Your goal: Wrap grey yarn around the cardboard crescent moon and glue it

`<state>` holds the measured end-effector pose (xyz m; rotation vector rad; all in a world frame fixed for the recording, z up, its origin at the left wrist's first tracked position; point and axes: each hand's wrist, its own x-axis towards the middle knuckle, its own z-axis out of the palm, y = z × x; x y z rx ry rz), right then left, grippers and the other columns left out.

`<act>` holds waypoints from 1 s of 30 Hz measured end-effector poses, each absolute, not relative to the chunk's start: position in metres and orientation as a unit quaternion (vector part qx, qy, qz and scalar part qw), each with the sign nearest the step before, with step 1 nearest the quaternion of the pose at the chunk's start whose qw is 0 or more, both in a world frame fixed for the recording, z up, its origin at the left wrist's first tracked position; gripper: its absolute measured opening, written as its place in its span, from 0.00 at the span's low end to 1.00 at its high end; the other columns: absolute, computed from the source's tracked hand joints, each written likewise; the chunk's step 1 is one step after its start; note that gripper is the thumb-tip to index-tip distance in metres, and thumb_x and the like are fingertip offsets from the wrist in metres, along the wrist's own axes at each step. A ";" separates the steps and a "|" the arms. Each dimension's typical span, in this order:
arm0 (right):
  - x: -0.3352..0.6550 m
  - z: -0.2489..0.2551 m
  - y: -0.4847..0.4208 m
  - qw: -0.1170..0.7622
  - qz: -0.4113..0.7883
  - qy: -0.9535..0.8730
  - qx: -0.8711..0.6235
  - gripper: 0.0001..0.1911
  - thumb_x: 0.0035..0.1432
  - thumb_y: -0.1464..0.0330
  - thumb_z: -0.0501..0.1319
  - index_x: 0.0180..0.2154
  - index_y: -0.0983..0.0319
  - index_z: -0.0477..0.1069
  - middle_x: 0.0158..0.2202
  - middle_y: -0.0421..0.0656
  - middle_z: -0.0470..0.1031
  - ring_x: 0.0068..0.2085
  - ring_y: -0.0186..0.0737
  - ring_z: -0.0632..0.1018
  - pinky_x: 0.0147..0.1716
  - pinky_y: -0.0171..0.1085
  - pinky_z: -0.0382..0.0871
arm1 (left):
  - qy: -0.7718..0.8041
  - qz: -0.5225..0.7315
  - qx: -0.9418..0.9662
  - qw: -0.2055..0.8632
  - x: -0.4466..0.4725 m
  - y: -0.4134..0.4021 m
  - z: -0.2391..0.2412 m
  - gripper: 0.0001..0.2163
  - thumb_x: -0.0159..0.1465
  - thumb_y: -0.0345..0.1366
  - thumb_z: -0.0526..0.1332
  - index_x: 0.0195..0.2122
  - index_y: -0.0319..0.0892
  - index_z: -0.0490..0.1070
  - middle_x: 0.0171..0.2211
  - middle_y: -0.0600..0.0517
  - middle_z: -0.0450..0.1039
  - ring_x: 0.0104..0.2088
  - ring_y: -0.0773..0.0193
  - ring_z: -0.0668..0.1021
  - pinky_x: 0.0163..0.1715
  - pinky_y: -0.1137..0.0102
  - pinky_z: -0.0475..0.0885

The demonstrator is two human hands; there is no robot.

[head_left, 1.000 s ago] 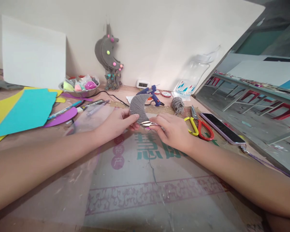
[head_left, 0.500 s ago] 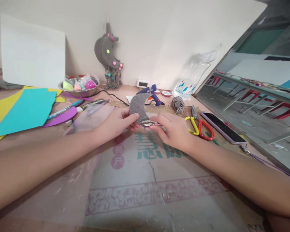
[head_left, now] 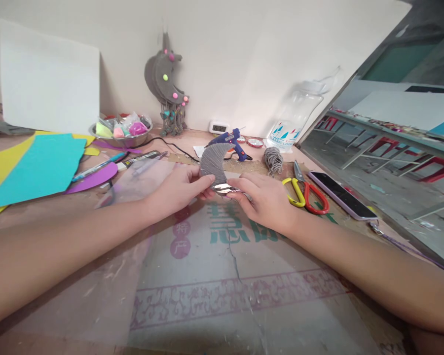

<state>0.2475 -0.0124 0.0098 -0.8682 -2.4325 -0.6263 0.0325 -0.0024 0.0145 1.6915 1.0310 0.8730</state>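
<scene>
A crescent moon shape [head_left: 212,160] closely wound with grey yarn stands tilted above the middle of the table, between my hands. My left hand [head_left: 185,186] is closed on its lower left side, thumb on the front face. The fingers of my right hand [head_left: 261,195] pinch at the lower right end. There a shiny pale patch [head_left: 222,188] with dark lines shows beside the fingertips; whether it is bare crescent or a separate small thing, I cannot tell. Behind the crescent lies a blue glue gun [head_left: 239,148], and to its right a ball of grey yarn [head_left: 273,160].
Scissors [head_left: 305,192] with yellow and red handles and a phone [head_left: 342,195] lie right. A clear bottle [head_left: 294,116] stands behind. Coloured sheets [head_left: 40,167] and a metal bowl [head_left: 124,141] are left. A decorated grey moon [head_left: 161,81] hangs on the wall.
The crescent has shifted slightly right and its lower end has tilted, so the pale patch looks brighter and larger. Both hands keep their hold, almost in the same place.
</scene>
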 end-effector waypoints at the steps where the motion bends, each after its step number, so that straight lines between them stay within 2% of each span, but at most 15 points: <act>1: 0.247 0.010 -0.013 0.237 -0.231 -0.888 -0.318 0.12 0.65 0.63 0.52 0.40 0.63 0.70 0.30 0.42 0.72 0.32 0.37 0.71 0.30 0.35 0.57 | 0.418 0.355 0.693 0.468 0.033 -0.002 0.014 0.12 0.61 0.44 0.57 0.30 0.41 0.71 0.27 0.52 0.77 0.29 0.64 0.78 0.31 0.71 0.73; 22: 0.248 0.010 -0.012 0.221 -0.240 -0.894 -0.308 0.12 0.66 0.66 0.50 0.40 0.62 0.70 0.30 0.42 0.72 0.33 0.37 0.71 0.31 0.35 0.59 | 0.418 0.351 0.687 0.481 0.033 -0.003 0.015 0.11 0.61 0.43 0.58 0.31 0.40 0.71 0.26 0.52 0.76 0.28 0.65 0.77 0.32 0.71 0.73; 30: 0.249 0.009 -0.013 0.267 -0.212 -0.884 -0.321 0.12 0.65 0.63 0.53 0.43 0.63 0.69 0.31 0.42 0.73 0.33 0.37 0.72 0.30 0.35 0.59 | 0.428 0.360 0.670 0.488 0.033 -0.004 0.016 0.11 0.61 0.44 0.57 0.30 0.42 0.71 0.27 0.51 0.77 0.29 0.65 0.78 0.32 0.71 0.73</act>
